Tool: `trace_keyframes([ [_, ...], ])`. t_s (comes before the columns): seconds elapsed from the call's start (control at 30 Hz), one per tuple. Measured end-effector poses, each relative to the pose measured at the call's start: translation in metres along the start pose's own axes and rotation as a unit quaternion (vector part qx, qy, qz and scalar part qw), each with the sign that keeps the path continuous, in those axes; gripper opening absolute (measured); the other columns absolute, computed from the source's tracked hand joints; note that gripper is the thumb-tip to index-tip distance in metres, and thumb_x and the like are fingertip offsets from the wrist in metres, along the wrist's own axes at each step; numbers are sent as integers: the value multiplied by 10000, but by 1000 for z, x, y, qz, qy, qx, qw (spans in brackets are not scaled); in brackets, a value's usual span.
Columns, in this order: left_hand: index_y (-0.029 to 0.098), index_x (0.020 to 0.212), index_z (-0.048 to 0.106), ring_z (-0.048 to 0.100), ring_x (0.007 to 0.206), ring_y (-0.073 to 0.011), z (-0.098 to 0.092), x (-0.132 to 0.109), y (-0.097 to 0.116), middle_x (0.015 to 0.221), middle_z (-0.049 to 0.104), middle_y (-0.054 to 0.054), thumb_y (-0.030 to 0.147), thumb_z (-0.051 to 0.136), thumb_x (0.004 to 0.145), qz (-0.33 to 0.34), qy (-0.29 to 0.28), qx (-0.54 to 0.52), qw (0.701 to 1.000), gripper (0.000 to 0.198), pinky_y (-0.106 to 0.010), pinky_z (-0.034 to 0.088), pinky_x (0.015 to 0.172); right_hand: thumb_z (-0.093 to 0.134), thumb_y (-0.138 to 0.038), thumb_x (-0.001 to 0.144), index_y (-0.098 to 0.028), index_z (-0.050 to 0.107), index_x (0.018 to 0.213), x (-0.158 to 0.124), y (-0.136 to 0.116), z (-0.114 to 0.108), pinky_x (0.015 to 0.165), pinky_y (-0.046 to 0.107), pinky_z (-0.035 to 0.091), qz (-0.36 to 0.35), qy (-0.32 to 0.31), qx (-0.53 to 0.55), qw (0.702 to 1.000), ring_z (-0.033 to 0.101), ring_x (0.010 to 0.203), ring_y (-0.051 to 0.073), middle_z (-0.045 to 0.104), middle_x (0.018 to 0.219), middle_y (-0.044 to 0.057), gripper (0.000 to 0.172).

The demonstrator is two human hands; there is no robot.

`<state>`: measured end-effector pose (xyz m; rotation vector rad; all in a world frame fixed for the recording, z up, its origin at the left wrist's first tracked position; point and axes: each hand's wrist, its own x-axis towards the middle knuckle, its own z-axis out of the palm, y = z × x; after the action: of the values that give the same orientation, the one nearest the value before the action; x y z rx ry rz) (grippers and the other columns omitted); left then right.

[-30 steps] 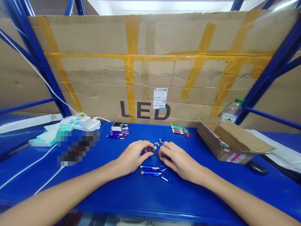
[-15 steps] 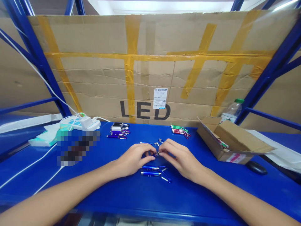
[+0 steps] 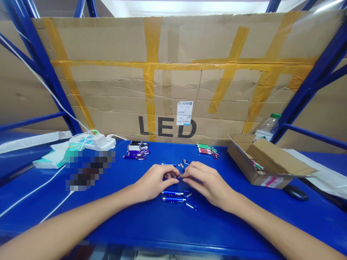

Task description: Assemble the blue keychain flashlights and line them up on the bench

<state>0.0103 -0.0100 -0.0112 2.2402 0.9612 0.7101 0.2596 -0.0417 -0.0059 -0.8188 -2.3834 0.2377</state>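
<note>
My left hand (image 3: 155, 182) is closed in a pinch on a small dark blue metal piece (image 3: 178, 177), which looks like part of a keychain flashlight. Opposite it, my right hand (image 3: 206, 182) pinches at the piece's end; its fingertips hide what they grip. Just beyond the fingers lie several small silver button cells (image 3: 180, 165), a blue tube (image 3: 168, 164) and a loose end cap with a clip (image 3: 185, 162). Nearer to me, two blue keychain flashlights (image 3: 174, 199) with carabiner clips lie side by side below my hands.
Black, silver and purple flashlights (image 3: 137, 150) lie in a row at back left; green and red ones (image 3: 207, 150) at back right. An open cardboard box (image 3: 264, 180), a black mouse (image 3: 295, 193) and a bottle (image 3: 268, 127) stand right. A power strip (image 3: 101, 142) with cables lies left.
My right hand has shifted very slightly, with its fingers moving at the small piece. My left hand stays nearly still, and the things on the table have not moved.
</note>
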Motion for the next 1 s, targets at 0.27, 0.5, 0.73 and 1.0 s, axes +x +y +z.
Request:
trace_keyframes([
  [0.27, 205, 1098, 744, 727, 899, -190, -1, 1, -1, 1025, 804, -19, 249, 719, 958, -14, 2, -17, 1000, 150, -294, 538, 840, 481, -218, 1136, -251, 634, 1193, 2, -3, 2, 905, 384, 539, 31, 70, -33, 997, 649, 1019, 243, 695, 1092, 78, 166],
  [0.5, 227, 1255, 648, 730, 912, -191, -1, 1, 0, 1038, 788, -29, 296, 665, 996, -16, 3, -58, 998, 268, -298, 555, 844, 461, -155, 1109, -204, 625, 1377, -1, 13, 9, 893, 469, 566, 94, -10, -187, 978, 625, 1020, 298, 661, 1198, 144, 318],
  [0.73, 254, 1249, 569, 733, 903, -180, -2, -2, 2, 986, 760, 1, 287, 650, 1016, 8, -4, -62, 998, 250, -297, 543, 857, 474, -151, 1111, -199, 712, 1139, 1, 12, 9, 850, 431, 521, 119, -96, -231, 961, 608, 952, 286, 679, 1056, 112, 244],
  [1.0, 244, 1096, 542, 688, 891, -176, -3, -2, 2, 962, 711, 10, 276, 677, 990, 29, 0, -42, 999, 175, -300, 528, 852, 608, -143, 1059, -213, 632, 954, 2, 9, 5, 770, 351, 464, 127, -88, -206, 966, 624, 881, 250, 687, 984, 63, 129],
])
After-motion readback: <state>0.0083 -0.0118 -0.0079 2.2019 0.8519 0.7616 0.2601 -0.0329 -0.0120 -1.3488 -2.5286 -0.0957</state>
